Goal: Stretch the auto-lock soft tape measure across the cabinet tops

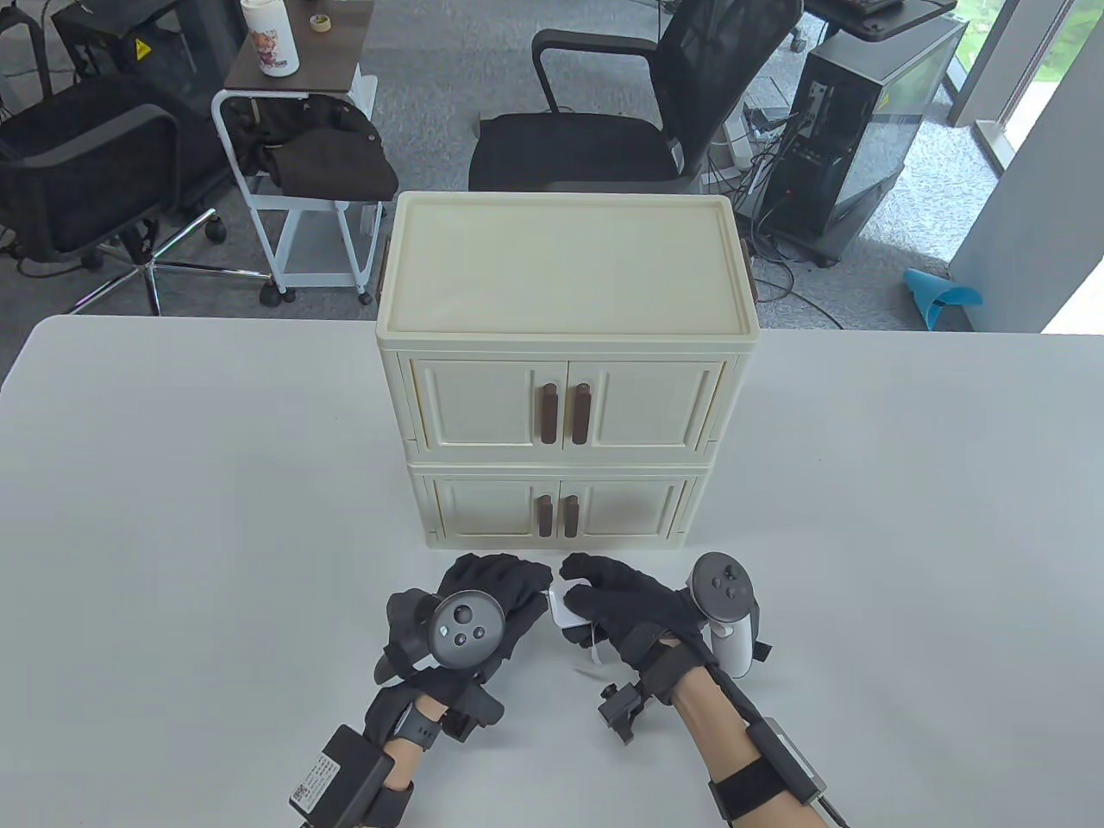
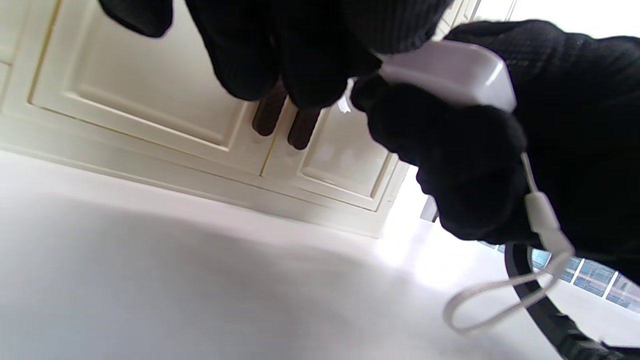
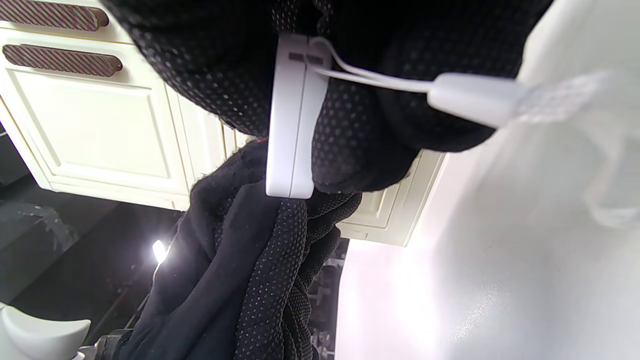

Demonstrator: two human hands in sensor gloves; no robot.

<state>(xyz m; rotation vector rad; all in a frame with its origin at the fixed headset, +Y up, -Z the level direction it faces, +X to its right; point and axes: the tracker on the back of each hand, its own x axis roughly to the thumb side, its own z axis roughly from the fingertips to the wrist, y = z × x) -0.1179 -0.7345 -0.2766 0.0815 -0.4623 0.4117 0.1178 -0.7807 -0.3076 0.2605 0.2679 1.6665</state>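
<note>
Item: white tape measure case [image 1: 565,609], lower centre of the table view, just in front of the two-tier cream cabinet [image 1: 565,362] on the white table [image 1: 172,483].

Right hand [image 1: 625,608]: grips the case, fingers wrapped around it. In the table view only a small white corner shows between the two gloves.

Left hand [image 1: 483,604]: fingertips meet the case's left end. Whether they pinch the tape tab cannot be told; no pulled-out tape is visible in any view.

Left wrist view: shows the case [image 2: 450,70] as a rounded white block at upper right, held in the right hand [image 2: 500,150], with a white wrist-strap loop [image 2: 505,290] hanging down toward the table. The left hand's fingers [image 2: 280,60] hang at top centre, covering the tops of the lower cabinet's brown door handles [image 2: 287,120].

Right wrist view: shows the case [image 3: 292,120] edge-on, its seam visible, clamped between gloved fingers [image 3: 360,140]; the strap's cord [image 3: 465,97] leaves the case's upper end toward the right. The left hand [image 3: 250,270] lies below the case, touching it. The strap's far end is blurred.

Cabinet top: seen only in the table view, well above the hands in the frame.
</note>
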